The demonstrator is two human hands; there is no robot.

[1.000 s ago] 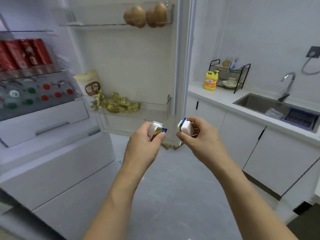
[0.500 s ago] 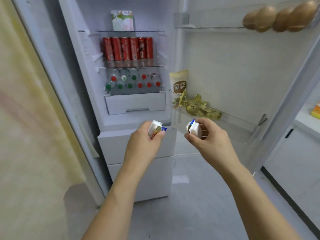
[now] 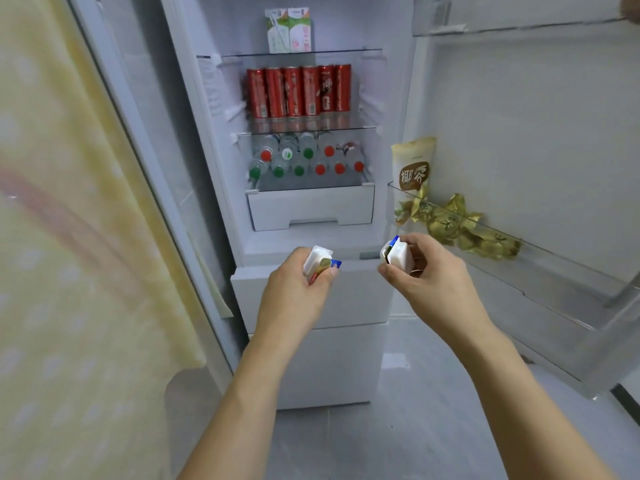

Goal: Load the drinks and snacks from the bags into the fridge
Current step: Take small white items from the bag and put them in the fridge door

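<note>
A pale yellow patterned curtain (image 3: 69, 237) hangs left of the appliance, above a grey tiled floor (image 3: 398, 438).

Head view, looking down — open fridge (image 3: 311, 209) near

A home kitchen, by the look of it: an open household fridge (image 3: 311, 244) at twelve o'clock holds red cans (image 3: 298, 91), bottles lying on their sides (image 3: 304, 161) and two cartons (image 3: 289, 31) on the top shelf. Its door shelf (image 3: 554, 258) at two o'clock carries a snack bag (image 3: 414, 168) and gold-wrapped sweets (image 3: 460, 226); grey tiled floor (image 3: 398, 427) lies at six o'clock
</note>
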